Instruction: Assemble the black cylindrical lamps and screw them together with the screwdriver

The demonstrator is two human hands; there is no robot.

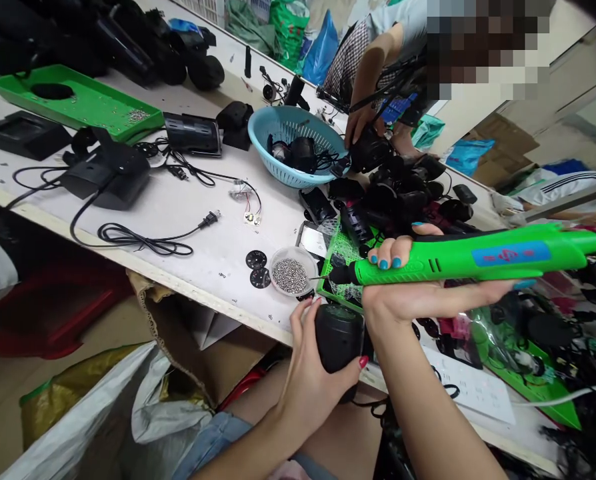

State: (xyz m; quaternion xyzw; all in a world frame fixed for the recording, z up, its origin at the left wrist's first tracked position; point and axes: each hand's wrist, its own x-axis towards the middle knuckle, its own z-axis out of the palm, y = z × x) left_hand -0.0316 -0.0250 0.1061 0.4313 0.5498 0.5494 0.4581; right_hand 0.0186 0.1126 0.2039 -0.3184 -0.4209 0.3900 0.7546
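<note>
My right hand [393,273] is closed around a green electric screwdriver [443,260], held level with its thin bit pointing left. The bit tip reaches the rim of a small clear tub of screws [291,275]; whether a screw sits on it is too small to tell. Below, at the table's front edge, my left hand [313,373] grips a black plastic housing [339,337], fingers along its left side and thumb at its lower right. Two black discs [257,267] lie left of the tub.
A blue basket [298,177] holds black parts. Left stand a green tray [103,120], black units and a coiled power cord [143,239]. A green crate [335,267] sits behind the screwdriver's tip. Across the table, a co-worker's hand [361,123] touches a pile of black parts [398,187].
</note>
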